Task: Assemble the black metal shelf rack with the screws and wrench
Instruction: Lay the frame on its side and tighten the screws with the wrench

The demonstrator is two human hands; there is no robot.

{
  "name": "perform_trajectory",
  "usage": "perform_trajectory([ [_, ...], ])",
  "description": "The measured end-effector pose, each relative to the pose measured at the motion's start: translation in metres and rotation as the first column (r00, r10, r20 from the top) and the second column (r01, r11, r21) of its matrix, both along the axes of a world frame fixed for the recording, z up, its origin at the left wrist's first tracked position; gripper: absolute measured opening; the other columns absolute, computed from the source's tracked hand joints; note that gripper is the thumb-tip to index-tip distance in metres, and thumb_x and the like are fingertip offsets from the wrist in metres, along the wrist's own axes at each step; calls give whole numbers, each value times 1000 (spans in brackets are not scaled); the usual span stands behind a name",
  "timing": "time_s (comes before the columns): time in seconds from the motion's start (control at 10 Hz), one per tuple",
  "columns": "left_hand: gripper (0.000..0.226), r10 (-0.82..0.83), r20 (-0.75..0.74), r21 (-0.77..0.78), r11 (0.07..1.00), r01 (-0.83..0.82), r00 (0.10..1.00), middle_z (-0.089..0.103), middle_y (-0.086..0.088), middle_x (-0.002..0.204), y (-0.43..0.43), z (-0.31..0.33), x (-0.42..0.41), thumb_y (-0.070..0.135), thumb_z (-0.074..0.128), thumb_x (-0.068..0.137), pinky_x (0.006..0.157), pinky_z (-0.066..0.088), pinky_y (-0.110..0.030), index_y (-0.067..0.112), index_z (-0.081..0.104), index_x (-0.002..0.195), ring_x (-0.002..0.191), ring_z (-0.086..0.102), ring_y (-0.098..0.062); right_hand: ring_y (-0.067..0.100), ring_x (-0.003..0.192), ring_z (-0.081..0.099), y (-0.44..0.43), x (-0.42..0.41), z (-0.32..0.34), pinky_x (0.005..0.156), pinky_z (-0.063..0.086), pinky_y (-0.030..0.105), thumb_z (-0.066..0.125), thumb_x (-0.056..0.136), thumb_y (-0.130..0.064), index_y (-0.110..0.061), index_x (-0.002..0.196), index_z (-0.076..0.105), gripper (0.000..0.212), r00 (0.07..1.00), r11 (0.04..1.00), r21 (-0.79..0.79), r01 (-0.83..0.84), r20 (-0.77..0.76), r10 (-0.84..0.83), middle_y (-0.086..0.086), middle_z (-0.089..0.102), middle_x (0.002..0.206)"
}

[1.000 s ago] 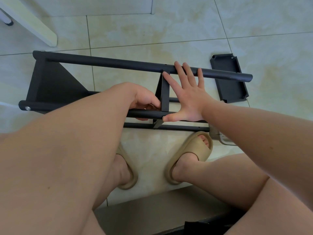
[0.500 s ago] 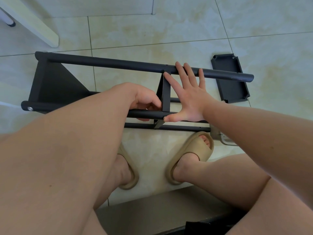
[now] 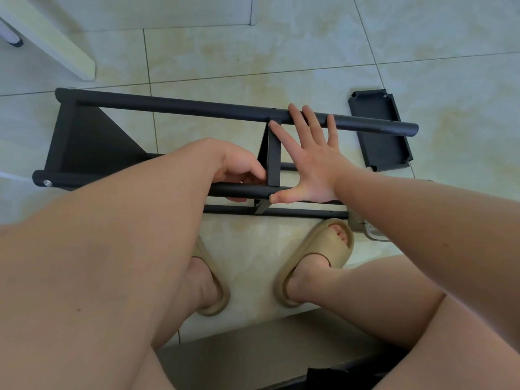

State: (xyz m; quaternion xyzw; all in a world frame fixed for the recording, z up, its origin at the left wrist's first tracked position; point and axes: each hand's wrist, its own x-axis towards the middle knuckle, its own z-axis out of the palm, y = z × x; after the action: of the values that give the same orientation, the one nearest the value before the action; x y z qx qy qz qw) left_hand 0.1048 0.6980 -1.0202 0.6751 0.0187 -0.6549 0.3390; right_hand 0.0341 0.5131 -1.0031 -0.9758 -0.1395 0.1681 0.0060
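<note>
Rack: the black metal shelf rack [image 3: 174,106] lies on its side on the pale tiled floor [image 3: 309,46], in front of the seated person's knees.
Landmark: the flat black middle shelf panel [image 3: 273,159] stands on edge between the far round black tube [image 3: 197,106] and the near round black tube [image 3: 239,190].
Left hand: the left hand [image 3: 239,167] sits just left of the middle shelf panel, knuckles up, forearm reaching over the left knee. Its fingers are curled round the near tube and grasp it, with the fingertips showing under the tube.
Right hand: the right hand [image 3: 312,164] lies just right of the middle shelf panel, palm down, nothing grasped, fingers straight and spread. The fingertips rest on the far tube, the index tip touches the panel's far corner, and the thumb tip presses the near tube at the panel's foot.
Screw: a silver screw head [image 3: 47,183] shows in the near tube's end, far left of the middle shelf panel.
Loose part: a loose black shelf panel [image 3: 380,130] lies flat on the floor, well right of the middle shelf panel, past the far tube's open end.
Feet: beige slide sandals [image 3: 318,257] rest on the floor, nearer the person than the middle shelf panel.
</note>
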Motion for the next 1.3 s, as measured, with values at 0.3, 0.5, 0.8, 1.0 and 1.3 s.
perform_trajectory([
  [0.3, 19, -17, -28, -8, 1000, 16, 999, 70, 0, 74, -1, 3, 0, 16, 54, 96, 68, 53, -26, 13, 73, 96, 63, 64, -11, 37, 152, -24, 0, 0, -1, 117, -12, 67, 32, 56, -102, -33, 158, -17, 133, 1000, 1000, -2, -4, 9, 4, 13, -25, 165],
  [0.5, 16, 6, 30, 31, 999, -7, 1000, 70, 0, 80, -2, -1, -2, 22, 60, 94, 90, 54, -34, 15, 72, 100, 83, 62, -15, 37, 151, -24, 0, 0, -2, 117, -12, 67, 34, 57, -102, -33, 158, -18, 133, 1000, 1000, -5, -3, 8, 3, 13, -25, 165],
  [0.8, 20, -6, -37, -44, 999, 5, 999, 71, 0, 79, 1, 2, -1, 14, 53, 96, 80, 52, -29, 15, 73, 95, 73, 63, -13, 36, 151, -24, 0, 0, -2, 117, -12, 67, 35, 57, -102, -33, 158, -17, 133, 1000, 1000, 1, 2, 5, -2, 13, -25, 165],
  [1.0, 14, 10, 23, 10, 1000, -10, 1000, 71, -1, 79, -2, -1, -2, 21, 60, 94, 95, 54, -36, 14, 72, 94, 84, 63, -16, 36, 151, -25, 0, 0, -1, 117, -12, 67, 34, 57, -102, -33, 158, -18, 133, 1000, 1000, -1, 2, -1, -2, 13, -26, 165],
  [1.3, 17, 27, -22, -31, 999, -28, 999, 71, -2, 84, 1, 0, -1, 16, 55, 97, 95, 53, -35, 13, 72, 100, 87, 63, -17, 36, 151, -25, 0, 0, 0, 117, -12, 67, 35, 57, -102, -33, 158, -18, 133, 1000, 1000, -3, 1, -3, -1, 13, -26, 165],
])
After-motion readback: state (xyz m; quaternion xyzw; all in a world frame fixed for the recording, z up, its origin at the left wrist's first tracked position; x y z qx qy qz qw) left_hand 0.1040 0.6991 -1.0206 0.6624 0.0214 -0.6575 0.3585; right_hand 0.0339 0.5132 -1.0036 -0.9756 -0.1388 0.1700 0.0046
